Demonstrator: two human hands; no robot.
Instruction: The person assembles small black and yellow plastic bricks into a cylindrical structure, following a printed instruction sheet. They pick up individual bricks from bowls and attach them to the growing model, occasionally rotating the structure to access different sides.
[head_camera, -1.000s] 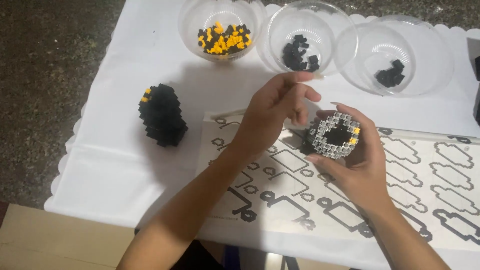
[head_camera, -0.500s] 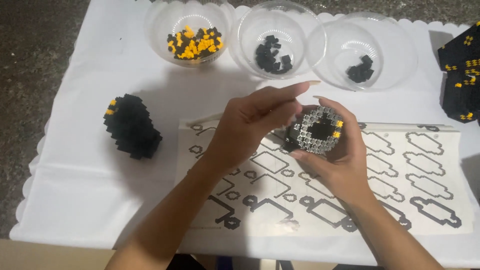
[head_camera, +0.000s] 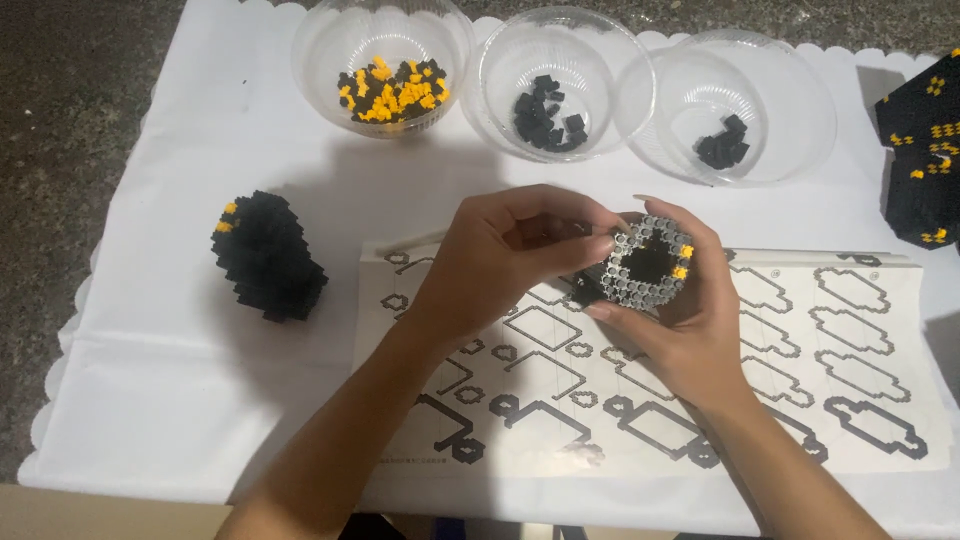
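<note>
you clasped the round grey-and-black brick ring (head_camera: 648, 267) in your right hand (head_camera: 690, 320), above the instruction sheet (head_camera: 800, 380). your left hand (head_camera: 500, 255) pinched its left edge with closed fingertips (head_camera: 598, 245); a black brick model (head_camera: 265, 258) sat well left.

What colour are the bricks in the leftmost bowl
A mix of black and yellow-orange bricks in the clear leftmost bowl, seen in the head view.

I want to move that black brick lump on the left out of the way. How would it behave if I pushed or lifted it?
The black brick lump looks built from many tiny studded bricks, so it is probably stiff yet apt to shed pieces if squeezed. Its rounded, egg-like shape may rock or tip when pushed. On the white cloth it would likely drag rather than slide; lifting seems safer.
</note>
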